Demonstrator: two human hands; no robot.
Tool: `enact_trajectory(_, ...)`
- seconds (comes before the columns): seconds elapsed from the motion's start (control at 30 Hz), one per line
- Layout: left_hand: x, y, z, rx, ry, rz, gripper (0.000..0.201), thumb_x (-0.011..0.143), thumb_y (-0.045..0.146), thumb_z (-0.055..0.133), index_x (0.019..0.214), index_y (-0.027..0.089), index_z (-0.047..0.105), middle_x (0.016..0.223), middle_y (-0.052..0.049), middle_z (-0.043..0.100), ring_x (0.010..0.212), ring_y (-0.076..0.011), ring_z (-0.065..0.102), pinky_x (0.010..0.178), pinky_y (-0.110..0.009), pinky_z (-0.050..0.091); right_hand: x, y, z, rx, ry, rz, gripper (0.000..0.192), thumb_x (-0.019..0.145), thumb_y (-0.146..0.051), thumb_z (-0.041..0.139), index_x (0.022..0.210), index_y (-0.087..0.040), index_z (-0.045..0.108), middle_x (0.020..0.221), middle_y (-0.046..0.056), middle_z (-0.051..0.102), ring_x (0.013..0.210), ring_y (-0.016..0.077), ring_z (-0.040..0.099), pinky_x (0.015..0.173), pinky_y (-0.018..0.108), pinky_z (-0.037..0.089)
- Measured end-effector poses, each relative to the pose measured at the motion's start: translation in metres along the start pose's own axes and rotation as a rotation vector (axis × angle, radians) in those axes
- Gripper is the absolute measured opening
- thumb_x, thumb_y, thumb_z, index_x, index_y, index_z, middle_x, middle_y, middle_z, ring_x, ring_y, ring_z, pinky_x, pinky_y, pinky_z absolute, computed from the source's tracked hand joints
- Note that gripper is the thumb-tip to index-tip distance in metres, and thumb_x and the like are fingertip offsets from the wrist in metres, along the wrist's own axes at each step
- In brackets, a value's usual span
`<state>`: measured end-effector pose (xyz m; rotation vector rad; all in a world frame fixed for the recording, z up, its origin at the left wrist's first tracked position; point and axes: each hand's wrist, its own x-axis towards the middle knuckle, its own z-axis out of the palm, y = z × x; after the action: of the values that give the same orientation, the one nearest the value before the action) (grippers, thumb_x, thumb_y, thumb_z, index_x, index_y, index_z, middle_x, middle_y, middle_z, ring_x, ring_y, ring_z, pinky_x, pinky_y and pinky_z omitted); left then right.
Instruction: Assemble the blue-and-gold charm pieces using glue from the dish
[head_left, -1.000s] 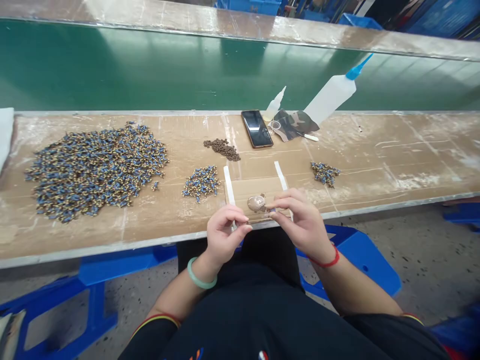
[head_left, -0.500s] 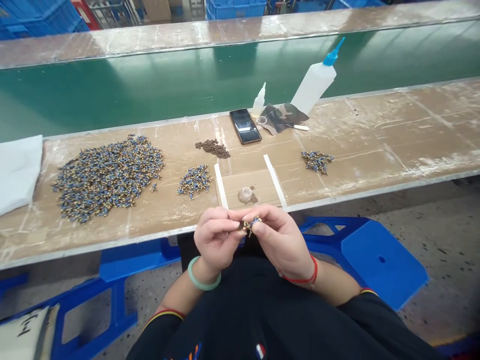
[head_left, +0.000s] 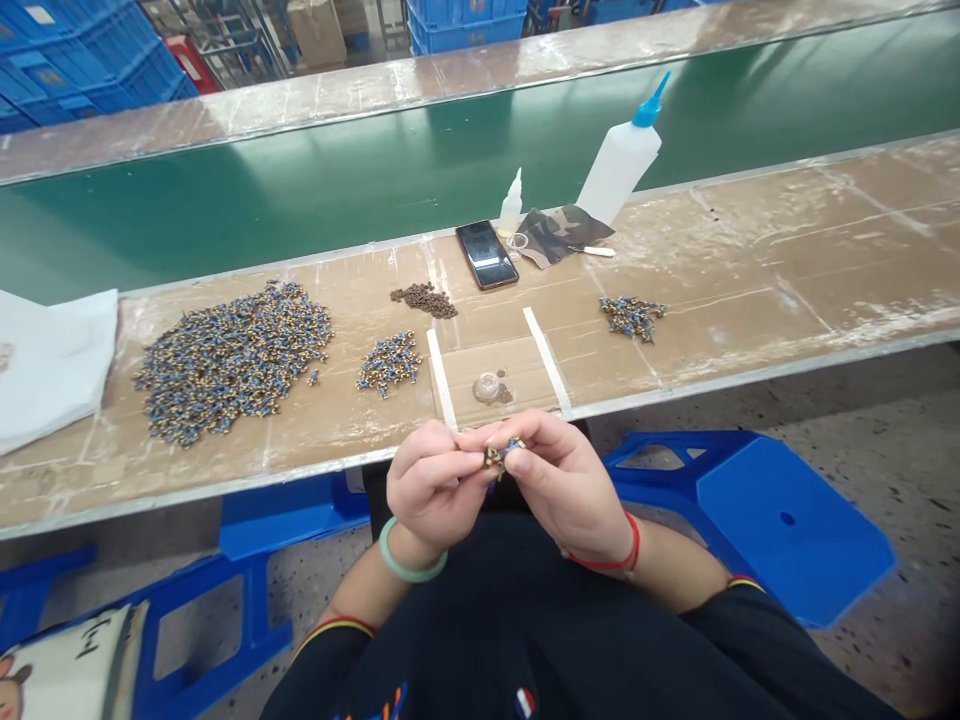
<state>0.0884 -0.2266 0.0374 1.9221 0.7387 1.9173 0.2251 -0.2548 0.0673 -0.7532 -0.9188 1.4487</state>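
My left hand [head_left: 439, 480] is closed, with thumb and fingertips pinched at the left side of a small blue-and-gold piece [head_left: 493, 457]. Gripping the same piece from the right, between thumb and forefinger, is my right hand [head_left: 566, 485]. The fingertips of both hands nearly meet in front of the table edge, and they hide much of the piece. Just beyond them, a small round clear dish [head_left: 487, 387] sits on a cardboard sheet [head_left: 517, 355] between two white strips, with brown spots beside it.
Similar pieces lie in a large heap [head_left: 232, 360], a small pile [head_left: 390, 362] and another pile [head_left: 631, 317]. Small brown bits [head_left: 424, 299] lie near a phone [head_left: 487, 255]. Behind stand a small bottle [head_left: 511, 207] and a large blue-tipped bottle [head_left: 619, 170]. Blue stools [head_left: 795, 520] are below.
The view has shifted slightly. My hands stay together at the piece; a dark brown bit seen at my left fingertips earlier no longer shows clearly.
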Motion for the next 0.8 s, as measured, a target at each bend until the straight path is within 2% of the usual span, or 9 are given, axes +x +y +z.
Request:
enact_trajectory(0.13, 0.004, 0.002, 0.000, 0.029, 0.001, 0.033, 0.009, 0.094, 0.024, 0.076, 0.103, 0.026, 0.072, 0.075, 0.003, 0.062, 0.062, -0.0128, 0.060, 0.061, -0.029, 0.052, -0.002, 0.002, 0.000, 0.058, -0.023, -0.012, 0.015, 0.089, -0.045, 0.083, 0.097, -0.031, 0.081, 0.094, 0.002, 0.084, 0.088, 0.0215, 0.081, 0.087, 0.040, 0.067)
enact_trajectory(0.27, 0.010, 0.002, -0.002, 0.084, -0.009, 0.111, 0.004, 0.096, 0.025, 0.074, 0.097, 0.024, 0.070, 0.074, 0.003, 0.063, 0.061, -0.0121, 0.058, 0.057, -0.028, 0.050, -0.002, 0.000, 0.000, 0.073, -0.046, 0.017, 0.017, 0.089, -0.045, 0.083, 0.096, -0.029, 0.081, 0.095, 0.004, 0.085, 0.086, 0.0220, 0.080, 0.083, 0.040, 0.068)
enact_trajectory(0.43, 0.016, -0.001, -0.010, 0.106, -0.069, 0.202, 0.003, 0.095, 0.020, 0.074, 0.094, 0.020, 0.071, 0.073, 0.003, 0.062, 0.058, -0.0102, 0.054, 0.053, -0.026, 0.045, 0.002, -0.007, -0.003, 0.055, -0.080, -0.021, 0.009, 0.089, -0.037, 0.085, 0.094, -0.030, 0.084, 0.099, 0.002, 0.084, 0.091, 0.0165, 0.078, 0.081, 0.028, 0.066)
enact_trajectory(0.57, 0.017, -0.006, -0.015, 0.088, -0.114, 0.232, 0.004, 0.094, 0.018, 0.075, 0.096, 0.020, 0.072, 0.071, 0.004, 0.064, 0.056, -0.0102, 0.051, 0.052, -0.026, 0.043, 0.004, -0.008, -0.003, 0.063, -0.096, 0.001, 0.009, 0.089, -0.037, 0.085, 0.095, -0.030, 0.085, 0.096, 0.001, 0.083, 0.088, 0.0150, 0.078, 0.081, 0.026, 0.065)
enact_trajectory(0.8, 0.012, -0.014, -0.008, 0.075, -0.064, 0.270, 0.007, 0.092, 0.013, 0.075, 0.092, 0.019, 0.070, 0.069, 0.003, 0.063, 0.054, -0.0100, 0.052, 0.050, -0.026, 0.043, 0.002, -0.002, 0.003, 0.056, -0.030, -0.074, 0.008, 0.091, -0.038, 0.083, 0.096, -0.032, 0.084, 0.093, 0.000, 0.082, 0.088, 0.0145, 0.077, 0.081, 0.026, 0.064)
